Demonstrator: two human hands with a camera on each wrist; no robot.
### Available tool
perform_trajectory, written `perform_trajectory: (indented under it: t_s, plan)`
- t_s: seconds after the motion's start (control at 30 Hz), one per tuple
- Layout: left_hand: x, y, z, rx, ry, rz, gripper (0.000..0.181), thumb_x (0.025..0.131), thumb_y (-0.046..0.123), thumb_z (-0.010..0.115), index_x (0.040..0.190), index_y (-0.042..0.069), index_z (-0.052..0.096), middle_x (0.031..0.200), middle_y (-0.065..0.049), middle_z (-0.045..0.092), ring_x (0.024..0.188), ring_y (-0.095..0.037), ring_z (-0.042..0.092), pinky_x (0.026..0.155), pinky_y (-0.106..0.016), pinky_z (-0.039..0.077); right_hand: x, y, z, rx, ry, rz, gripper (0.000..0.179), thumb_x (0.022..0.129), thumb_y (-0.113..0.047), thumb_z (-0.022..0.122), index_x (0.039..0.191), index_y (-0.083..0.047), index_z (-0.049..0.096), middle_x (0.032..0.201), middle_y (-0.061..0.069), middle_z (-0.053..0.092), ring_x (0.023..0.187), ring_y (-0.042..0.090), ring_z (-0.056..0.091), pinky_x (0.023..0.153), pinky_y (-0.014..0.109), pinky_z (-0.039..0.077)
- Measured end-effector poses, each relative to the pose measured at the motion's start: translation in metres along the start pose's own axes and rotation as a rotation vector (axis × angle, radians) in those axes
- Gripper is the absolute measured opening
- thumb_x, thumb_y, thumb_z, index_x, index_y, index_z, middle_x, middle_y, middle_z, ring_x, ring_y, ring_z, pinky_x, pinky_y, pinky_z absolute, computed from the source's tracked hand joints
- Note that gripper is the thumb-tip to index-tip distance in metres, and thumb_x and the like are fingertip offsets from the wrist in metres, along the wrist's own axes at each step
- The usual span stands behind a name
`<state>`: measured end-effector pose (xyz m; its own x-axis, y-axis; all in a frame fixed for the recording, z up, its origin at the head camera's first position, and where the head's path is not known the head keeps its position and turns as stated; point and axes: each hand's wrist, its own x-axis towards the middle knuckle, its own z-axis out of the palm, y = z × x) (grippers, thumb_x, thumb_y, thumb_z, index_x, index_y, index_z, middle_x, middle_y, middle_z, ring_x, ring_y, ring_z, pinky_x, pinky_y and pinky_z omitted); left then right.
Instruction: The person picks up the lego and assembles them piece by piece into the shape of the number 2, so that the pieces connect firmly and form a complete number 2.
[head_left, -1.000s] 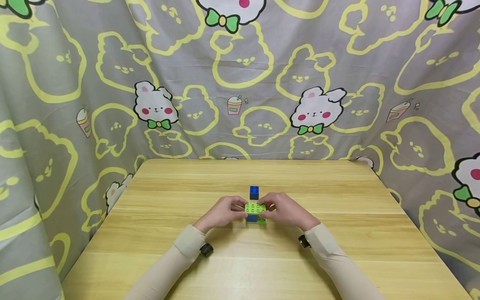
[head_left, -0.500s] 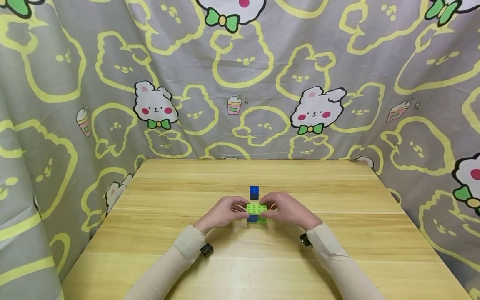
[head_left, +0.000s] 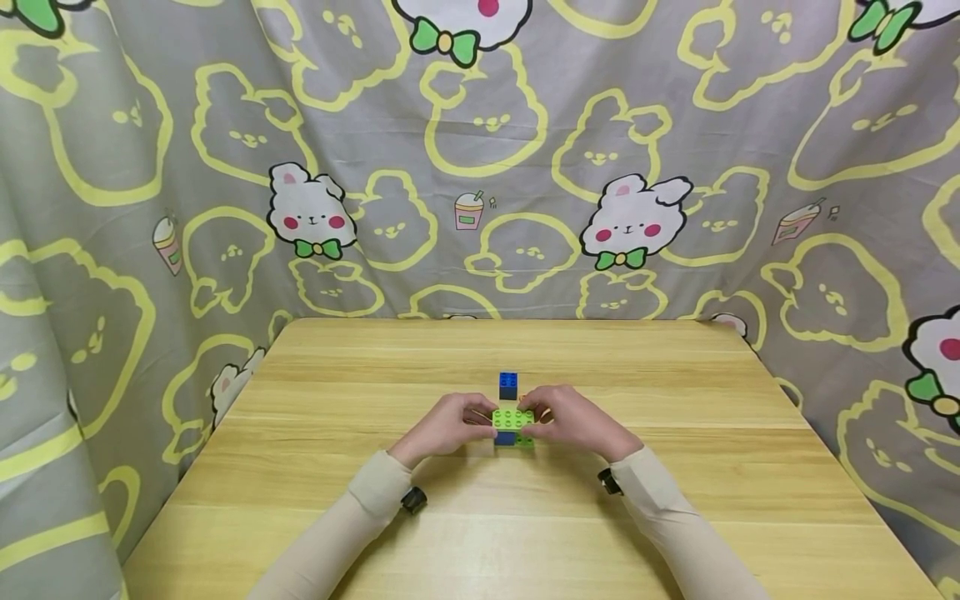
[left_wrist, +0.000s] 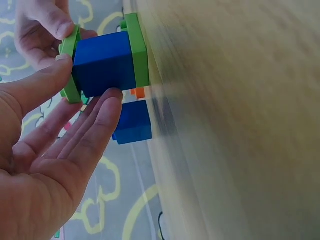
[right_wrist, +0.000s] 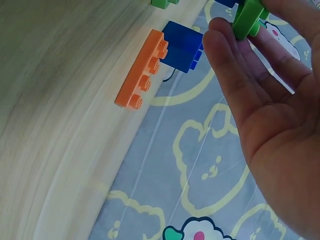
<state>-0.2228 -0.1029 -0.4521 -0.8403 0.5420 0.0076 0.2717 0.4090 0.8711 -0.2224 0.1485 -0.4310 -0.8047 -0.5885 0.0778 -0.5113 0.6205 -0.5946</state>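
Observation:
A light-green flat building brick [head_left: 513, 417] with two rows of studs tops a blue brick [left_wrist: 104, 64], which stands on a lower green brick [left_wrist: 137, 50]. My left hand [head_left: 447, 427] pinches the left end of the top green brick; in the left wrist view its thumb lies at the studded face, with fingertips along the edge and at the blue brick. From the other side my right hand [head_left: 576, 423] pinches the right end. In the right wrist view the green brick [right_wrist: 246, 21] sits between thumb and fingers of the right hand [right_wrist: 280, 100], partly cut off by the frame.
Behind the stack a second blue brick [head_left: 508, 386] stands on the wooden table [head_left: 480, 533]. An orange brick [right_wrist: 141, 70] with a row of studs lies near it, mostly hidden by the right hand in the head view. A patterned curtain [head_left: 525, 192] hangs around the table.
Since one second ago the stack and both hands have shifted slightly to the right, and a bit of orange shows behind the right hand. Little differs from half a second ago.

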Motion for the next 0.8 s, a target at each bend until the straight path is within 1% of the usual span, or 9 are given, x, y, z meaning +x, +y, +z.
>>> perform_trajectory:
  t_s: [0.2,0.5,0.67,0.8]
  plan:
    - [-0.0001,-0.0013,0.0007,-0.014,0.007,-0.009,0.025,0.093,0.012,0.077,0.115,0.003,0.070,0.115,-0.011,0.073,0.106,-0.026,0.072,0.089,-0.034,0.060,0.0003,0.0003,0.0015,-0.004,0.004,-0.001,0.026,0.089,-0.020,0.082,0.112,-0.010,0.074,0.107,0.000,0.073,0.086,0.006,0.066,0.077,0.024,0.057]
    - [0.0001,0.0008,0.0016,-0.022,0.018,-0.041,0.027,0.093,0.013,0.076,0.117,0.003,0.071,0.116,-0.011,0.073,0.107,-0.025,0.072,0.090,-0.035,0.059,0.0000,0.0024,-0.0002,-0.008,0.012,-0.012,0.026,0.089,-0.020,0.082,0.112,-0.010,0.076,0.100,-0.003,0.072,0.082,0.005,0.065,0.074,0.023,0.056]
    - [0.0009,0.0013,0.0024,-0.035,0.020,-0.036,0.026,0.092,0.010,0.077,0.115,0.001,0.070,0.115,-0.012,0.073,0.106,-0.025,0.072,0.090,-0.034,0.059,0.0004,0.0028,0.0003,-0.008,0.018,-0.018,0.026,0.088,-0.020,0.082,0.111,-0.009,0.076,0.102,-0.001,0.073,0.083,0.006,0.065,0.074,0.024,0.056]
    - [0.0006,0.0017,0.0026,-0.035,0.022,-0.033,0.024,0.091,0.009,0.078,0.113,0.002,0.070,0.114,-0.012,0.073,0.106,-0.025,0.072,0.090,-0.033,0.059,0.0001,0.0014,0.0006,-0.002,0.020,-0.016,0.026,0.088,-0.018,0.083,0.110,-0.009,0.075,0.104,0.000,0.073,0.084,0.006,0.066,0.075,0.024,0.057]
